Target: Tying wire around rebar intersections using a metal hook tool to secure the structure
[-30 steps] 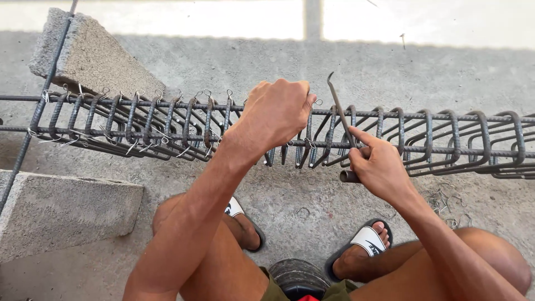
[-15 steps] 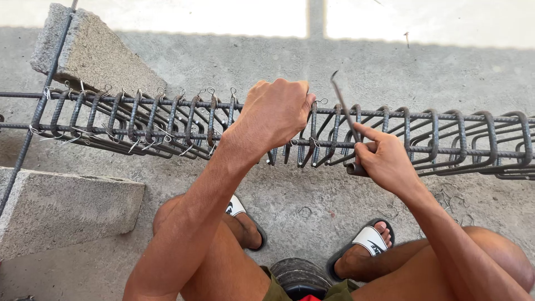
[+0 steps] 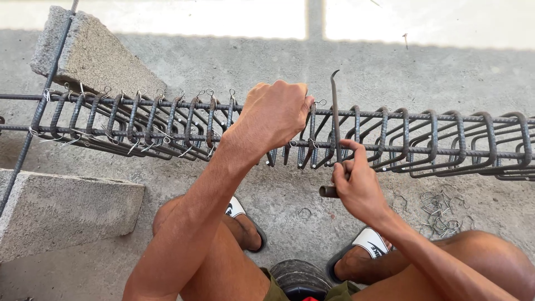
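head view: r. hand (image 3: 356, 187) fingers wrapped on hooked tying tool (image 3: 334, 120), shaft near upright; wire loop (image 3: 319, 102) lies just left of hook, beside l. hand (image 3: 278, 114) fisted on rebar cage (image 3: 434, 139).

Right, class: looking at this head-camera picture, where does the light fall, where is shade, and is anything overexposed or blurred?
Head view: a strip of floor along the top is in full sun and washed out to near white; below a straight shadow edge, the rebar cage, both concrete blocks, the left hand and the right hand holding the hooked tool sit in even shade. Everything there looks sharp, with no motion blur.
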